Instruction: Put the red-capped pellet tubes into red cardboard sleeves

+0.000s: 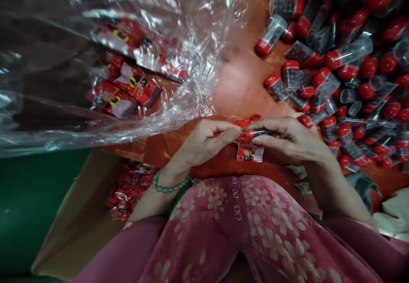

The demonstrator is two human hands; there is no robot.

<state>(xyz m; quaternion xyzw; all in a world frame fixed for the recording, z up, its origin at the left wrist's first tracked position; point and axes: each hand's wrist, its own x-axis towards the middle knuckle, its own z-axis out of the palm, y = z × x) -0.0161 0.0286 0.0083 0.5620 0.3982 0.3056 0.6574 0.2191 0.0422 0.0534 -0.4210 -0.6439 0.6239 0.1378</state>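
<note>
Head view: left hand (206,142) and right hand (289,138) pinch a red-capped tube (255,135) over a printed card (249,154), near on the desk (234,76); loose tubes (347,55) right seem pending, red packets (128,193) near left seem done.

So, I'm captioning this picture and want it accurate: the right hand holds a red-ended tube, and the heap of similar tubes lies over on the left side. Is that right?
Not quite: the heap of similar tubes lies on the right side, as the head view shows. The right hand does hold a red-ended tube.
</note>
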